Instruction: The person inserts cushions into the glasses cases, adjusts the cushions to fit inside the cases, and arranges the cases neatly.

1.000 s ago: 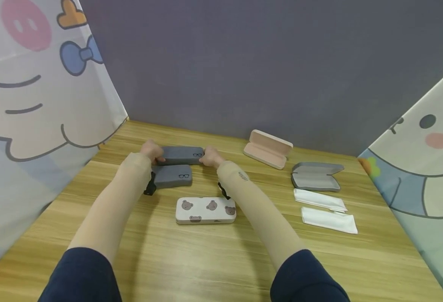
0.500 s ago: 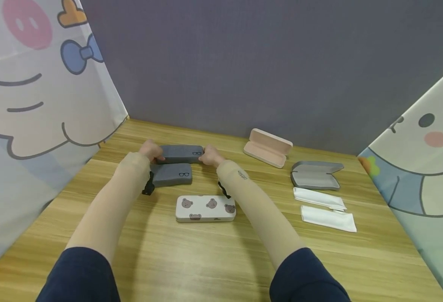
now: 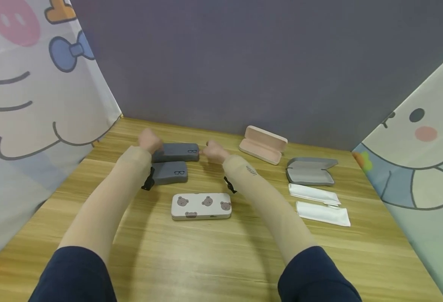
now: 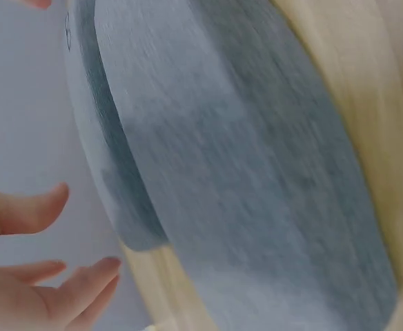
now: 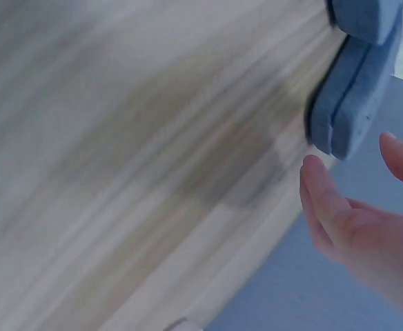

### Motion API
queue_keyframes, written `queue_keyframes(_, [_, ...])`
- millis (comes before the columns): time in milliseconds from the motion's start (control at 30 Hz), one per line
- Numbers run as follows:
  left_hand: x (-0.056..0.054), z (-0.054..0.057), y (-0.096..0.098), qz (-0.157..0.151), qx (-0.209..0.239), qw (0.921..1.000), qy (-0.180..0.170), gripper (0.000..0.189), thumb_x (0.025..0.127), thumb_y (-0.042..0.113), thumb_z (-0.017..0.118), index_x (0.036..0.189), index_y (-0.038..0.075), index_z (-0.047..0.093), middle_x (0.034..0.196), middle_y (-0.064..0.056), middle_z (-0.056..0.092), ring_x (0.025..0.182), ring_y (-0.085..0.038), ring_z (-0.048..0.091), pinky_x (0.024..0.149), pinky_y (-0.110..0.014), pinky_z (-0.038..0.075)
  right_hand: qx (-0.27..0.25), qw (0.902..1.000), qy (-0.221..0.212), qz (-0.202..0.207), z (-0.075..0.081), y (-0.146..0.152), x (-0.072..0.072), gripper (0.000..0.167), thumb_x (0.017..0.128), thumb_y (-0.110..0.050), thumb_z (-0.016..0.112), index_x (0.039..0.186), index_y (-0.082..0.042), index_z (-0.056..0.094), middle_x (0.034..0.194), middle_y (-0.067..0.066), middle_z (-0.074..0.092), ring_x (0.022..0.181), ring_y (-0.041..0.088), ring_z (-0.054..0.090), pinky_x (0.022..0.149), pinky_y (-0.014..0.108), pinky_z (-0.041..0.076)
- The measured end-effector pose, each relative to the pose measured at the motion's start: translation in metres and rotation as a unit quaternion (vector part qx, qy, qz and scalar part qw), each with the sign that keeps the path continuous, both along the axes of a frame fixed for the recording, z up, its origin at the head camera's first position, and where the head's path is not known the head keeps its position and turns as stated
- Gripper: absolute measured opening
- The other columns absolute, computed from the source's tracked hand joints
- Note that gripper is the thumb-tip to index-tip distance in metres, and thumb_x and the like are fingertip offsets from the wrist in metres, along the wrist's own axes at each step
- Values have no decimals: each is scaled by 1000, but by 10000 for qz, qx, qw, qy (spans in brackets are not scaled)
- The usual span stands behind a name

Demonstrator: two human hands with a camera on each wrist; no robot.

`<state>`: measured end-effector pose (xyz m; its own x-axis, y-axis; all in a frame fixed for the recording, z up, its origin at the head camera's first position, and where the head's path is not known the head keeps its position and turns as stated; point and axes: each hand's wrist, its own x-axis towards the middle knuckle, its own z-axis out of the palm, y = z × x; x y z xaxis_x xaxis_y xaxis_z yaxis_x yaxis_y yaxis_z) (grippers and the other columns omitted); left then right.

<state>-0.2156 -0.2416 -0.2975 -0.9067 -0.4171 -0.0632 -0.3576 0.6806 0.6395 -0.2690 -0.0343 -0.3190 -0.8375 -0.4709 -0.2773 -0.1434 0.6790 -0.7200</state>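
Observation:
Two closed grey glasses cases lie one behind the other at the left of the table. Just off the left end of the rear grey case (image 3: 177, 152) is my left hand (image 3: 150, 140). The left wrist view has its thumb and fingers (image 4: 84, 286) apart, with nothing between them. Beside the case's right end, a small gap away, is my right hand (image 3: 214, 152). Its fingers (image 5: 326, 200) are extended and hold nothing. The front grey case (image 3: 170, 173) lies under my left wrist, partly hidden by it. Nearer still lies a closed white glasses case (image 3: 201, 206) with bear prints.
An open pink glasses case (image 3: 260, 149) stands near the grey back wall (image 3: 244, 63). To its right is an open grey glasses case (image 3: 310, 173). Two folded white cloths (image 3: 323, 214) lie in front of that. Printed curtains (image 3: 425, 167) border both sides.
Both hands have let go of the rear grey case's ends. The left hand has lifted slightly and the right has drawn away to the right. The head view has shifted a little.

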Motion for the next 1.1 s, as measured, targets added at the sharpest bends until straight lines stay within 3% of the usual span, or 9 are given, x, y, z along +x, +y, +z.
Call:
queue_keyframes(133, [-6,5,12,-231,-78,9991,334,34,80,-2,55,112,-13,55,117,-30,57,99,-36,50,88,-45,51,-187,9996,-219,24,11,12,2,66,100,-17,49,151,5,15,160,17,16,146,29,25,118,40,29])
queue_keyframes(167, [-8,7,16,-325,-28,9988,363,45,81,-1,55,124,-14,49,129,-32,51,111,-40,48,96,-48,48,-232,9994,-273,-14,14,15,2,65,100,-16,49,151,4,15,161,15,15,146,29,26,117,40,30])
queue_keyframes(200, [-10,9,20,-434,-4,9984,363,56,83,0,56,135,-13,40,140,-32,42,123,-42,42,104,-50,43,-271,9992,-296,-68,17,18,1,65,100,-16,49,152,3,15,161,15,15,138,28,39,116,41,33])
queue_keyframes(300, [-16,15,34,-698,145,9970,300,69,87,7,61,145,-10,27,148,-30,33,138,-45,29,112,-50,36,-367,9986,-308,-220,25,26,1,64,100,-15,50,151,3,17,161,15,17,121,26,52,113,39,37])
queue_keyframes(400, [-22,21,49,-936,515,9940,241,74,90,12,63,148,-7,23,152,-27,28,141,-42,26,113,-49,34,-293,9988,-178,-343,33,38,0,64,99,-19,52,151,2,20,160,15,20,114,27,55,111,40,39])
queue_keyframes(467, [-25,24,59,-1057,860,9905,190,77,91,15,64,150,-4,20,155,-25,24,143,-40,24,114,-49,34,-242,9987,-141,-422,38,47,0,64,100,-23,51,151,1,21,159,14,22,133,32,44,112,41,38])
queue_keyframes(633, [-33,31,84,-1299,1399,9816,15,84,91,27,65,152,0,15,159,-21,13,146,-38,18,116,-50,29,-373,9961,-282,-746,47,72,-1,65,101,-29,50,152,-4,19,158,14,24,136,35,41,114,45,35])
queue_keyframes(833, [-40,34,104,-1549,1652,9739,-179,86,92,41,61,152,1,14,160,-19,10,147,-38,16,118,-52,25,-674,9932,-293,-904,54,99,-4,67,101,-32,48,152,-2,17,160,13,19,139,32,36,114,43,36])
queue_keyframes(1100, [-53,33,127,-1740,1922,9656,-212,86,93,53,53,152,3,15,159,-17,17,145,-35,25,115,-49,31,-785,9873,-273,-1351,60,136,0,70,102,-41,40,152,2,16,159,16,18,138,33,37,115,45,34])
